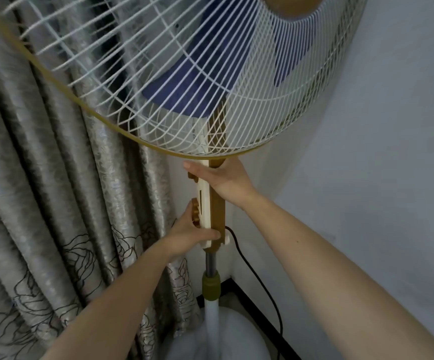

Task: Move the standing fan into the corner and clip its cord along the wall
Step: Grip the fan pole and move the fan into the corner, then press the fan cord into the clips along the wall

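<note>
The standing fan (210, 141) fills the upper view, with a white wire cage, gold rim and blue blades. Its gold-and-cream control column (217, 206) runs down to a chrome pole and a white round base (236, 333). My right hand (223, 178) grips the top of the column just under the cage. My left hand (195, 232) holds the column's lower end, fingers by the gold knobs. The black cord (257, 279) leaves the column's right side and drops along the wall toward the floor.
A grey patterned curtain (55, 203) hangs on the left, close behind the fan. A pale wall (379, 152) stands on the right with a dark skirting (252, 305) at its foot. The fan stands in the corner between them.
</note>
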